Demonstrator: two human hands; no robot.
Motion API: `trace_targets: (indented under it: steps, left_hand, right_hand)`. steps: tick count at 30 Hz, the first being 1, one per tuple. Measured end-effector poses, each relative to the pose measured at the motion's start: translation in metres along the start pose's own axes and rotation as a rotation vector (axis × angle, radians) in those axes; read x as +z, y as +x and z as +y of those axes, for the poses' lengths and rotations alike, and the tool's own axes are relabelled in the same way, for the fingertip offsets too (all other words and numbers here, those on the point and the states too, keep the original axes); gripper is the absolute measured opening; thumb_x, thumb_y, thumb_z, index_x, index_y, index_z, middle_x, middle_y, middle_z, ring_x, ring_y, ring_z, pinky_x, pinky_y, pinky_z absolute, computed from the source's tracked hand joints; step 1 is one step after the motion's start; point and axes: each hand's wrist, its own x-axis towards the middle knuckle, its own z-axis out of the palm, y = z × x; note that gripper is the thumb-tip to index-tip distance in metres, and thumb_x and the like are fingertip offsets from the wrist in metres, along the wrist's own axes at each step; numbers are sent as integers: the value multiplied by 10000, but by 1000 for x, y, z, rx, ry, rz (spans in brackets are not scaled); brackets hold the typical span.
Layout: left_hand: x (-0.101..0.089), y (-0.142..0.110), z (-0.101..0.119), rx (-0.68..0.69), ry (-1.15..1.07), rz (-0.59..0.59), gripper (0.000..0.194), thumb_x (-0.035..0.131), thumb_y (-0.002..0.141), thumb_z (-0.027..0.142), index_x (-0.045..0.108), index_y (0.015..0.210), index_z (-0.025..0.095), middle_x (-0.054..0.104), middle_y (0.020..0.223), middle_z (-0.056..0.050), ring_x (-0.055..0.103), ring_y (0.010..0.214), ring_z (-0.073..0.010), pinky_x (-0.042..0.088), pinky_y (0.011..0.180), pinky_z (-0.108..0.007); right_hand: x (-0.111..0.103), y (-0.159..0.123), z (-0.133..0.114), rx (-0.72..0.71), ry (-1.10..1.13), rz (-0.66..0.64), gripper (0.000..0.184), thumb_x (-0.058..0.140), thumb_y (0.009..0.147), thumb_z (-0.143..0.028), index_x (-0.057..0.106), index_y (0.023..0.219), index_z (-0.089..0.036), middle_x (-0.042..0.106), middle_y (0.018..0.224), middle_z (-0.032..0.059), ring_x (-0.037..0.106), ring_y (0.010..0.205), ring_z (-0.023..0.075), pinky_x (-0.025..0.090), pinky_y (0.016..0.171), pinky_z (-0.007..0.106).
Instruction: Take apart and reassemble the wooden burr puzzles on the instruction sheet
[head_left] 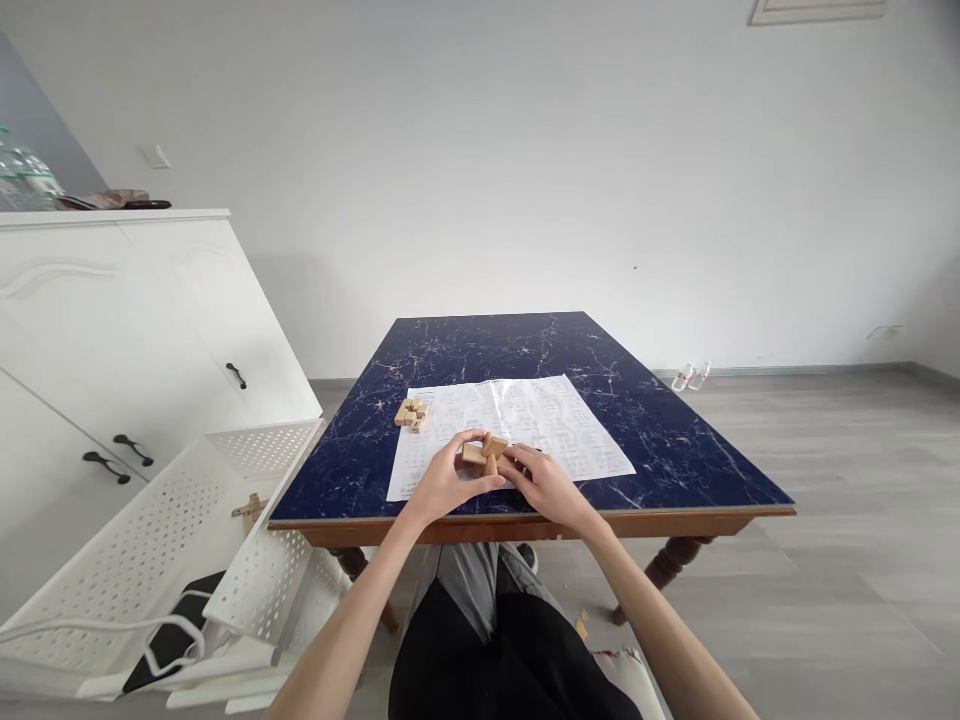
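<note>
Between my two hands, just above the paper sheet's near edge, is a wooden interlocking puzzle made of several light-brown pieces at angles. My left hand grips it from the left, fingers on top and thumb along the near side. From the right, my right hand has its fingers bent against the pieces. Where its fingertips meet the wood is partly hidden. A printed paper sheet with a fold down the middle lies under both hands. A small wooden block puzzle rests at the sheet's left edge.
The dark blue marble-patterned table has its wooden edge close to my body. Left of it stand white perforated baskets, one with a small wooden piece inside. A white cabinet is behind them. Clear plastic bottles lie by the wall.
</note>
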Motion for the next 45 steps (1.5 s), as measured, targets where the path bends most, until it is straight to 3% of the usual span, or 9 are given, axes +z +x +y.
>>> trace_targets:
  steps: [12,26,41,45]
  left_hand:
    - [0,1,0,47,19,27,765,915,788,501,564,1416,241,741,1361,-129,776,1147,-331,591,1029,-452]
    - [-2,3,4,30,48,2,781,903,796,542,554,1437,263,691,1456,-129,707,1288,-364,569,1097,-505]
    - [-1,5,3,78,-2,35,783,950,736,520,590,1377,252,671,1453,-133,754,1180,-321,612,1032,-456]
    - [-1,4,3,73,4,41,783,954,734,507,591,1382,260,619,1519,-139,698,1287,-342,596,1065,-460]
  right_hand:
    - [0,1,2,7,-10,-3,143,554,1085,-311,665,1067,-223,693,952,60,634,811,224,462,742,326]
    - [0,2,3,22,11,21,172,533,1087,-306,675,1129,-217,700,961,73,636,821,233,476,759,343]
    - [-1,2,2,3,21,30,149,535,1080,-271,661,1130,-210,704,962,72,639,826,233,473,760,342]
    - [-3,2,-1,0,27,18,160,527,1084,-285,662,1128,-211,698,954,69,628,806,229,467,749,343]
